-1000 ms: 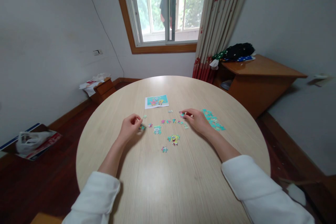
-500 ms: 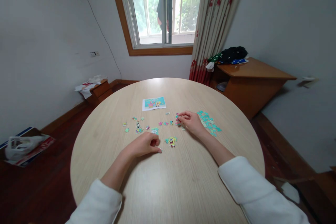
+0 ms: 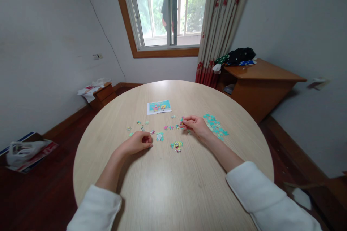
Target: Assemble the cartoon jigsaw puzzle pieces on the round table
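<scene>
My right hand (image 3: pixel 199 127) is closed in a pinch on a puzzle piece (image 3: pixel 182 120) with pink on it, partly hidden by the fingertips. Beyond its wrist lies a spread of turquoise puzzle pieces (image 3: pixel 215 126). My left hand (image 3: pixel 137 142) hovers low over the table at the left, fingers loosely curled and thumb a little apart, with nothing visible in it. It covers some loose pieces. Between the hands lie a joined yellow-face section (image 3: pixel 177 146), a section with a pale face (image 3: pixel 159 136) and a pink piece (image 3: pixel 165 127).
A printed reference picture (image 3: pixel 159 107) lies beyond the pieces on the round wooden table (image 3: pixel 173 187). Behind the table are a window and a patterned curtain (image 3: pixel 225 18). A wooden desk (image 3: pixel 262 72) with cloths stands at the right; a box with a plastic bag (image 3: pixel 24 151) sits at the left.
My left hand has moved left, uncovering the pale-face section and covering pieces farther left. My right hand has shifted slightly, lifting the pink puzzle piece in its fingertips.
</scene>
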A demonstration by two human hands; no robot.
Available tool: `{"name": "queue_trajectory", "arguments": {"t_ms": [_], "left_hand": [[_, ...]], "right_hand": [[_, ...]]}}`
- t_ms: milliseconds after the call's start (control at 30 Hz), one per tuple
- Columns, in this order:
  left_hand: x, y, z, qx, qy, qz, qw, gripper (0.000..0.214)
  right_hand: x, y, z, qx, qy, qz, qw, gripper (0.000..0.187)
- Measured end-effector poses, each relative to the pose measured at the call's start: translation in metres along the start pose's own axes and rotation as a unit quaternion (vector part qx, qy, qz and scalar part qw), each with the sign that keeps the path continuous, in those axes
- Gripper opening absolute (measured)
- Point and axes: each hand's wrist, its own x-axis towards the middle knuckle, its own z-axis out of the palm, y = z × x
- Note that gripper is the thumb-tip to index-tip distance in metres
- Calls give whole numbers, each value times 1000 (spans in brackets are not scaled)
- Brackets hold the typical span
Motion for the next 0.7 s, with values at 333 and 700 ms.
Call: {"name": "queue_trajectory", "arguments": {"t_ms": [333, 700], "left_hand": [[9, 19, 23, -19, 176, 71, 982, 17], [4, 41, 42, -42, 265, 232, 935, 24]], "right_hand": [[-5, 3, 6, -57, -65, -37, 996, 36], [-26, 4, 28, -72, -155, -8, 985, 40]]}}
